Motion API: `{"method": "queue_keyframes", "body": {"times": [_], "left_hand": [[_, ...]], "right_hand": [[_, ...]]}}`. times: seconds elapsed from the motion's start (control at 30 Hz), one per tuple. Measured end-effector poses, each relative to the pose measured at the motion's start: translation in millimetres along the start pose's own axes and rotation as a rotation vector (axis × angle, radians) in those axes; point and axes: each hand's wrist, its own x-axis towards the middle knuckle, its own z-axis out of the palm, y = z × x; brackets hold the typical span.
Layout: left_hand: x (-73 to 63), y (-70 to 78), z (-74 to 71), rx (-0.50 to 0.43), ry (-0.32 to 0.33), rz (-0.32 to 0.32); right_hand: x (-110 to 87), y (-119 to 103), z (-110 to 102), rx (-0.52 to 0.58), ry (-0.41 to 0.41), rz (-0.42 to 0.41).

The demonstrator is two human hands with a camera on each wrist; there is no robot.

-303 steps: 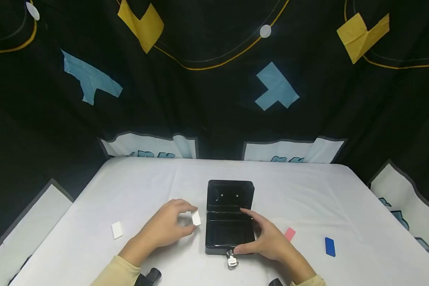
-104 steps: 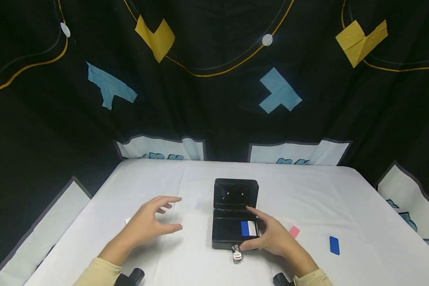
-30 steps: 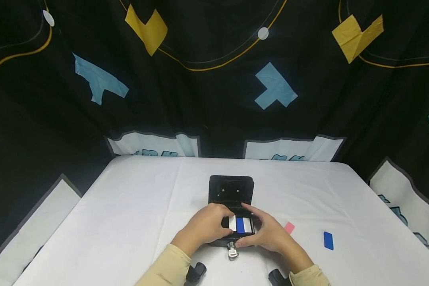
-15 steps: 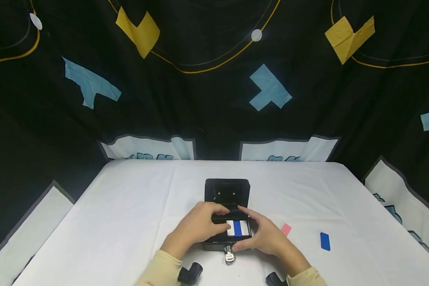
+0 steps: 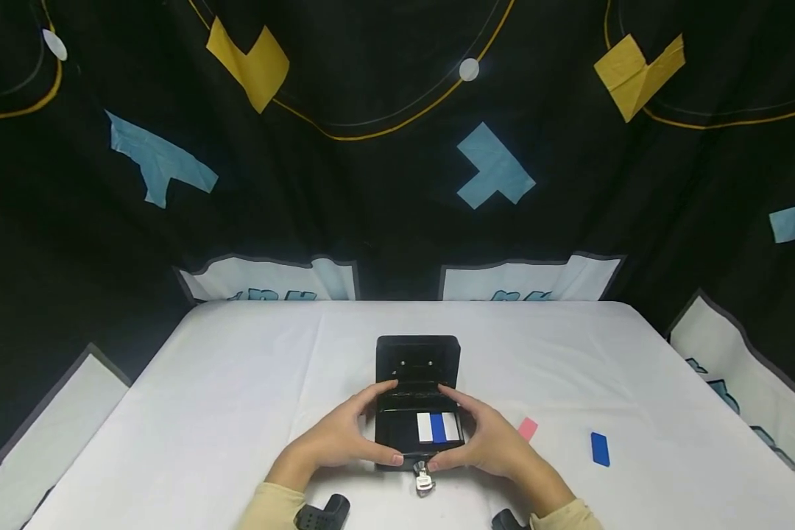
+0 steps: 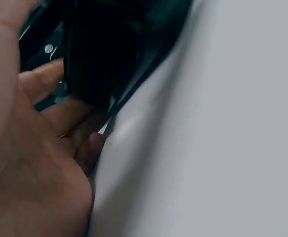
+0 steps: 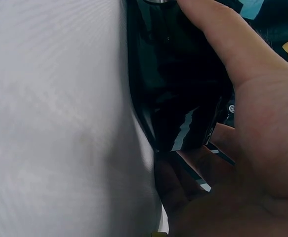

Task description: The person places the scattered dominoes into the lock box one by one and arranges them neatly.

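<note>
A black hinged box (image 5: pixel 394 430) stands on the table with its lid (image 5: pixel 417 350) raised. Inside, at the right, a white tile (image 5: pixel 424 428), a blue tile (image 5: pixel 438 428) and another white tile (image 5: pixel 450 427) lie side by side. My left hand (image 5: pixel 334 440) holds the box's left side, thumb at the front edge and index finger near the hinge. On the opposite side my right hand (image 5: pixel 497 445) grips it the same way. A silver metal piece (image 5: pixel 423 482), perhaps a lock, hangs at the front. Both wrist views show fingers against the dark box walls.
To the right of the box lie a pink tile (image 5: pixel 527 428), partly behind my right hand, and a blue tile (image 5: pixel 599 449). White cloth covers the table (image 5: pixel 252 368). A black curtain (image 5: pixel 344 213) with coloured patches hangs behind it.
Blue and white tiles have come into the box. The left hand put the second white tile beside them, let go, and moved left onto the box's side. The right hand stayed on the box.
</note>
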Motion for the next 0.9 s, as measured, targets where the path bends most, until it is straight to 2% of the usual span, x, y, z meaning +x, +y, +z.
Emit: {"method": "queue_keyframes", "body": {"times": [0.13, 0.23, 0.43, 0.53, 0.67, 0.77, 0.9], "left_hand": [[-2.6, -8.6, 3.6, -0.005, 0.026, 0.007], [-3.6, -10.9, 4.0, -0.019, 0.03, 0.021], [-2.6, -12.0, 3.3, -0.004, 0.013, 0.03], [-0.8, -11.8, 1.6, -0.007, 0.013, 0.033], [0.9, -11.8, 0.2, -0.014, 0.006, 0.033], [2.1, -12.4, 0.9, -0.015, -0.008, 0.04], [4.1, -12.5, 2.6, -0.018, -0.025, 0.049]], "right_hand": [[0.6, -1, 3, -0.013, -0.005, -0.028], [-0.4, -5, -3, -0.014, 0.021, -0.002], [-5.9, -11, -46, -0.005, 0.138, 0.114], [-9.3, -9, -66, -0.05, 0.18, 0.185], [-12.9, -2, -76, -0.119, 0.117, 0.244], [-13.9, 4, -73, -0.194, 0.073, 0.27], [-15.3, 8, -67, -0.282, 0.071, 0.309]]}}
